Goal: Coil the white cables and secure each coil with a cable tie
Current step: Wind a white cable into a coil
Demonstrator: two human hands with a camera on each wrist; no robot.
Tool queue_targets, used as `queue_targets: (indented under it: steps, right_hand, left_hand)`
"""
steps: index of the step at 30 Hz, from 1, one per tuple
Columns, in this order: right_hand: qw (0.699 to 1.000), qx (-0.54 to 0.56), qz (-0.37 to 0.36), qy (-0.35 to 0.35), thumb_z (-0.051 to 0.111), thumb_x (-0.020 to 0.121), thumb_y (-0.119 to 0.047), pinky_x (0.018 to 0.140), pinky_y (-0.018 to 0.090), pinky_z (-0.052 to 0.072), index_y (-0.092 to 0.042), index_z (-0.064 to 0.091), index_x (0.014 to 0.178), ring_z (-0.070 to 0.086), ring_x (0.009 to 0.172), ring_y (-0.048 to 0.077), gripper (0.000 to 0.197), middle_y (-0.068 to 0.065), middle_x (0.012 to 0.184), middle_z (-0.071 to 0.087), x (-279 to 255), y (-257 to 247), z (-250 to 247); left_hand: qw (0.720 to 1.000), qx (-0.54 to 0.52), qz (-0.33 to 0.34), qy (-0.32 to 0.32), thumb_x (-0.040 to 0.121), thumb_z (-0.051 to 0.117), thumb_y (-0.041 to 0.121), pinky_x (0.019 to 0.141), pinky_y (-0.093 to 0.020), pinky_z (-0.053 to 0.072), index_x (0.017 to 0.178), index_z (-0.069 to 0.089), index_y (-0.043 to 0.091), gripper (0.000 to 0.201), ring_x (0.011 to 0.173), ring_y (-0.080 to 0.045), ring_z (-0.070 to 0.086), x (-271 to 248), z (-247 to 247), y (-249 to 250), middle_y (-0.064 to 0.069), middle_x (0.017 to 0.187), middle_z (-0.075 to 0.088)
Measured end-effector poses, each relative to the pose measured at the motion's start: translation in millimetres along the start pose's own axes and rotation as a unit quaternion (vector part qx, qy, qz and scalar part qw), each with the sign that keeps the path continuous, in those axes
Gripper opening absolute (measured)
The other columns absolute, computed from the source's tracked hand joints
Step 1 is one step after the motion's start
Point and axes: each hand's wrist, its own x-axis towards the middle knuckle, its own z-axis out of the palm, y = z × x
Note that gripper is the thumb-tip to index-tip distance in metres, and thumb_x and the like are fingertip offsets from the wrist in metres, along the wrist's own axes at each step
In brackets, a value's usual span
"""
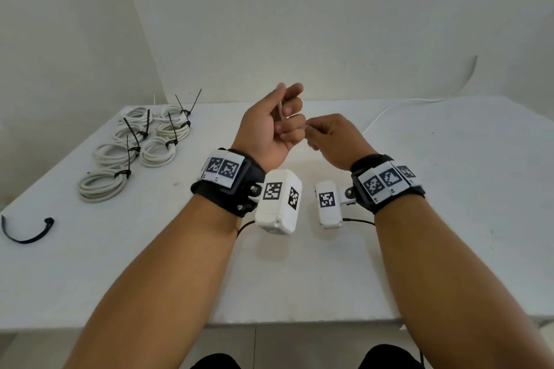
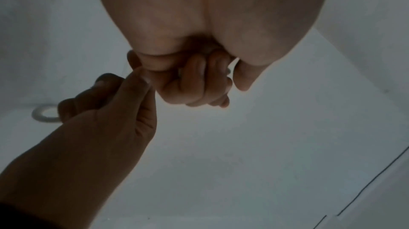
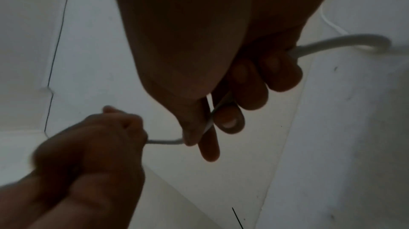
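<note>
Both hands are raised above the white table, close together. My left hand is palm-up with curled fingers that grip the end of a white cable. My right hand pinches the same cable right beside the left fingers. In the right wrist view the cable spans the short gap between the left hand and the right hand, runs through the right fingers and leaves at the right. The loose rest of the cable trails over the table toward the wall.
Several coiled white cables, each bound with a black cable tie, lie at the table's far left. One loose black cable tie lies near the left front edge. The table's front edge runs just below my forearms.
</note>
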Motion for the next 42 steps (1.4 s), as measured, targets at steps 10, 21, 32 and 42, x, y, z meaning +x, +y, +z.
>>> queue_targets:
  steps: [10,21,32,42]
  right_hand:
    - [0.992,-0.044,0.031,-0.113,0.050,0.102,-0.034,0.066,0.024,0.044,-0.029,0.073,0.113,0.050,0.061,0.007,0.026,-0.005,0.068,0.057,-6,-5,-3]
    - [0.992,-0.078,-0.025,-0.100,0.066,0.092,-0.030,0.057,0.017,0.037,-0.021,0.077,0.089,0.049,0.054,0.002,0.014,-0.012,0.062,0.058,-14,-9,-10]
    - [0.992,0.054,-0.096,0.064,0.077,0.085,-0.022,0.071,0.028,0.054,-0.021,0.076,0.086,0.068,0.076,0.013,0.002,-0.009,0.080,0.074,-16,-5,-24]
    - [0.981,0.144,-0.086,0.095,0.078,0.084,-0.026,0.060,0.037,0.047,-0.023,0.078,0.085,0.060,0.065,0.032,0.003,-0.006,0.076,0.074,-10,4,-21]
  left_hand:
    - [0.970,0.117,0.142,0.159,0.105,0.042,0.026,0.051,-0.021,0.029,0.091,0.066,0.001,0.037,0.048,-0.008,0.034,22,-8,-1,-0.001,0.066,0.056]
    - [0.737,0.661,0.057,0.132,0.104,0.035,0.030,0.069,-0.028,0.039,0.076,0.049,0.013,0.036,0.063,-0.013,0.044,16,-45,0,0.005,0.068,0.048]
    - [0.879,0.469,-0.065,0.055,0.106,0.032,0.033,0.044,-0.022,0.023,0.060,0.043,0.012,0.052,0.045,-0.016,0.027,3,-27,-17,-0.002,0.051,0.035]
    - [0.950,0.291,-0.094,-0.054,0.105,0.021,0.048,0.044,-0.021,0.016,0.062,0.029,0.019,0.052,0.045,-0.009,0.013,-16,-14,-23,0.006,0.053,0.018]
